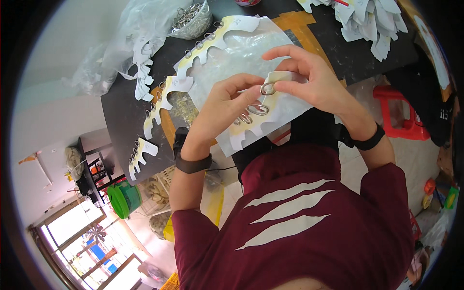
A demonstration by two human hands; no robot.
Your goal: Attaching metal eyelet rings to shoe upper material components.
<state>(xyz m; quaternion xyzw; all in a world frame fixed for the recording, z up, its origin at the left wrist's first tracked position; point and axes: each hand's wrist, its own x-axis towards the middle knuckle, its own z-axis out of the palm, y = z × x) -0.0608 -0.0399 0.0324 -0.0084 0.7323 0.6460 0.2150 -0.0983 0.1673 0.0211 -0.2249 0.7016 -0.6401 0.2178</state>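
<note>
Over the table, my left hand (224, 101) is closed, its thumb and fingertips pinching a silver oval metal ring (267, 88). My right hand (316, 79) grips the end of a white scalloped strip (270, 108) with a yellowish band, its thumb beside that same ring; the other fingers are partly raised. More silver rings (257, 110) sit along this strip near my left fingers. Beneath both hands lies a clear plastic sheet (241, 53). Two similar strips with rings, a long one (222, 36) and a shorter one (164, 99), lie beyond and left of my left hand.
A clear bowl of metal rings (193, 21) stands at the far left beside crumpled plastic bags (130, 38). Stacked white strips (369, 24) lie at the far right. Another ringed strip (142, 154) rests near the table's left edge. A red stool (401, 113) stands right, a green bucket (124, 198) lower left.
</note>
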